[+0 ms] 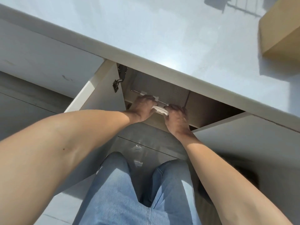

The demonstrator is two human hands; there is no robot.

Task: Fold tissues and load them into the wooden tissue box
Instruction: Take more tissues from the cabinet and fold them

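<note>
Glossy pale countertop point(162, 34), tan wooden box point(279, 34) resting on its far right corner, sunlit

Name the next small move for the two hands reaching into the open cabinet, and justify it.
Probably draw the white tissue stack out of the cabinet. The left hand and right hand both grip it beneath the countertop, where the wooden box waits.

Bright sun glare on countertop point(162, 38); cabinet interior point(211, 111) shadowed (wide-angle edges bowed).

Left hand point(142, 108) and right hand point(176, 116) gripping white tissues point(160, 110), open cabinet point(203, 109)
</note>
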